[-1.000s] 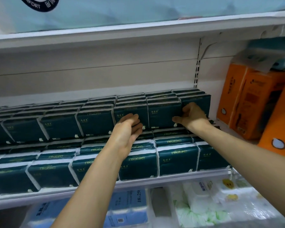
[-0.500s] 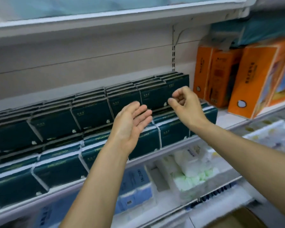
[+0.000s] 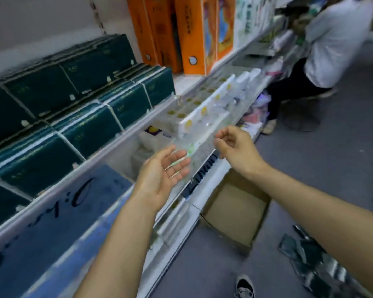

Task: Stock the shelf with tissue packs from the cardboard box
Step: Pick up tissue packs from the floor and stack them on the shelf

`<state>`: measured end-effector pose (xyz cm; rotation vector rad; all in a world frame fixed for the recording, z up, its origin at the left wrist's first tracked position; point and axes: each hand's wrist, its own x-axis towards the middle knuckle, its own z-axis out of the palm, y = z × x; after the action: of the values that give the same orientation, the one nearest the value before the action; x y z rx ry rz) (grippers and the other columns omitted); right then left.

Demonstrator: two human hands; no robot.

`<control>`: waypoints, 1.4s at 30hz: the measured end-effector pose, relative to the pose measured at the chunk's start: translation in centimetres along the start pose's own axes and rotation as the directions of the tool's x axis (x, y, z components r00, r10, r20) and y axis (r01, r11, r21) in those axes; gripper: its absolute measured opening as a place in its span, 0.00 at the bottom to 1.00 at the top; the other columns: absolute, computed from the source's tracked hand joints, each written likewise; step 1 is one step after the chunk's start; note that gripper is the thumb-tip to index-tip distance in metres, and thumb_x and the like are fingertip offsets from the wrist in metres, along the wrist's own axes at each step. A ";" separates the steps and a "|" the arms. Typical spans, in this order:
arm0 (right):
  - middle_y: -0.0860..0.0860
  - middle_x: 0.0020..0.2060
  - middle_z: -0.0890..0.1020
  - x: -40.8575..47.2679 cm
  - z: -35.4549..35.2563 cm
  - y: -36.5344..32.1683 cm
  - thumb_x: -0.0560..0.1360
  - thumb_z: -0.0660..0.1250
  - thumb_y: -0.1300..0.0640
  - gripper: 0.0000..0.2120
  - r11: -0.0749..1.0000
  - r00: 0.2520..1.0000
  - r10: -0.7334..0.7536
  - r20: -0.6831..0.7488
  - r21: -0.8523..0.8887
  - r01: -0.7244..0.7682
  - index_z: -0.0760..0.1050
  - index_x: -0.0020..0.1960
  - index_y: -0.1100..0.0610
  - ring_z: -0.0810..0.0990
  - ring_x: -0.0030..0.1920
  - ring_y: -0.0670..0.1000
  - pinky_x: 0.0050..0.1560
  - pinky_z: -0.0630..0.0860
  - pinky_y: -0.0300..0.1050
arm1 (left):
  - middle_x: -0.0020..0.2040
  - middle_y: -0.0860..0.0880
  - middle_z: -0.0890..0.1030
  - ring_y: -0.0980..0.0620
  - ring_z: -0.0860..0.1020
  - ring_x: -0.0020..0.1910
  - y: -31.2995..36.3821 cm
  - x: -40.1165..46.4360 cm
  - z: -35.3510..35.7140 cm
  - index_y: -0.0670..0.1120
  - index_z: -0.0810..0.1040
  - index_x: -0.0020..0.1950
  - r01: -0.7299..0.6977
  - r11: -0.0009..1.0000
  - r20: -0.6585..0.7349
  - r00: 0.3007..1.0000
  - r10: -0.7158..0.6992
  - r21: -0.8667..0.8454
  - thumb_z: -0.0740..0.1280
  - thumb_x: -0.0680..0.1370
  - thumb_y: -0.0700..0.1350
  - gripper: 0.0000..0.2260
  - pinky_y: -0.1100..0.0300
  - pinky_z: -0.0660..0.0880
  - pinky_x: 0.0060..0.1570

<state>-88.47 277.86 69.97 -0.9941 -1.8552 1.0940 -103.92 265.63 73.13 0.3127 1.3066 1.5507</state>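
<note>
Dark green tissue packs (image 3: 88,130) fill the white shelf (image 3: 108,155) on the left in two stacked rows. Down on the grey floor stands the open cardboard box (image 3: 235,211), and its inside looks bare. My left hand (image 3: 162,175) hovers palm up with straight fingers, in front of the lower shelf and above the box's left side. My right hand (image 3: 233,145) hangs over the box with loosely curled fingers. Neither hand holds anything, and both are off the tissue packs.
Orange tissue boxes (image 3: 194,33) stand right of the green packs. White wrapped packs (image 3: 205,112) and blue packs (image 3: 58,222) lie on lower shelves. Another person (image 3: 323,50) crouches at the far end of the aisle. Crumpled dark wrapping (image 3: 310,261) and my shoe (image 3: 244,287) are on the floor.
Both hands have left the green packs and come down and back from the shelf. The view has swung right and down, bringing the box and floor into sight.
</note>
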 end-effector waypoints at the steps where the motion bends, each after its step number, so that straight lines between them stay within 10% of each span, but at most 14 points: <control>1: 0.57 0.42 0.77 -1.3 -1.4 1.3 0.79 0.65 0.60 0.06 0.998 0.999 0.048 0.000 -0.029 -0.048 0.73 0.44 0.53 0.76 0.37 0.53 0.38 0.78 0.46 | 0.48 0.45 0.84 0.48 0.84 0.44 -1.5 -0.1 0.8 0.45 0.77 0.54 0.045 0.999 0.022 0.999 -0.045 0.007 0.64 0.83 0.44 0.04 0.55 0.80 0.44; 17: 0.56 0.36 0.76 -21.1 -21.3 21.7 0.79 0.64 0.65 0.01 0.742 0.714 0.646 -0.270 0.004 -0.670 0.75 0.48 0.62 0.76 0.33 0.52 0.28 0.72 0.30 | 0.51 0.44 0.83 0.47 0.81 0.48 -24.7 1.2 14.4 0.44 0.76 0.55 0.510 0.792 0.127 0.809 -0.574 0.334 0.62 0.83 0.44 0.05 0.54 0.77 0.45; 22: 0.54 0.33 0.76 -24.7 -24.2 29.0 0.78 0.66 0.65 0.03 0.665 0.599 0.719 -0.352 0.097 -0.741 0.76 0.45 0.61 0.76 0.30 0.49 0.28 0.74 0.34 | 0.52 0.44 0.81 0.48 0.80 0.48 -31.3 3.1 19.6 0.43 0.76 0.53 0.508 0.727 0.128 0.773 -0.621 0.462 0.58 0.85 0.43 0.08 0.53 0.76 0.54; 30: 0.58 0.35 0.76 -29.1 -26.4 39.0 0.77 0.65 0.68 0.02 0.537 0.455 0.820 -0.346 0.193 -0.821 0.76 0.46 0.66 0.73 0.32 0.49 0.26 0.71 0.30 | 0.50 0.45 0.84 0.49 0.83 0.44 -43.4 5.6 23.4 0.46 0.78 0.55 0.625 0.594 0.049 0.667 -0.744 0.507 0.62 0.84 0.45 0.06 0.58 0.81 0.38; 36: 0.54 0.31 0.78 -31.2 -26.7 46.9 0.78 0.65 0.64 0.09 0.424 0.340 0.893 -0.294 0.301 -0.854 0.75 0.40 0.56 0.76 0.30 0.49 0.27 0.72 0.34 | 0.48 0.44 0.84 0.48 0.83 0.43 -51.3 9.0 25.9 0.44 0.78 0.59 0.561 0.560 0.033 0.687 -0.726 0.610 0.62 0.84 0.43 0.07 0.52 0.79 0.50; 42: 0.59 0.36 0.76 -32.3 -24.1 54.8 0.81 0.62 0.60 0.08 0.270 0.206 0.961 -0.186 0.451 -0.850 0.74 0.46 0.64 0.74 0.27 0.49 0.27 0.70 0.38 | 0.43 0.45 0.81 0.49 0.79 0.39 -60.5 13.2 28.3 0.44 0.77 0.54 0.452 0.450 0.076 0.636 -0.768 0.770 0.62 0.84 0.41 0.05 0.60 0.77 0.38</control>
<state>-40.61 275.42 21.64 -2.1102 -0.5196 1.5197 -56.85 284.53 27.68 0.5194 1.3787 0.2444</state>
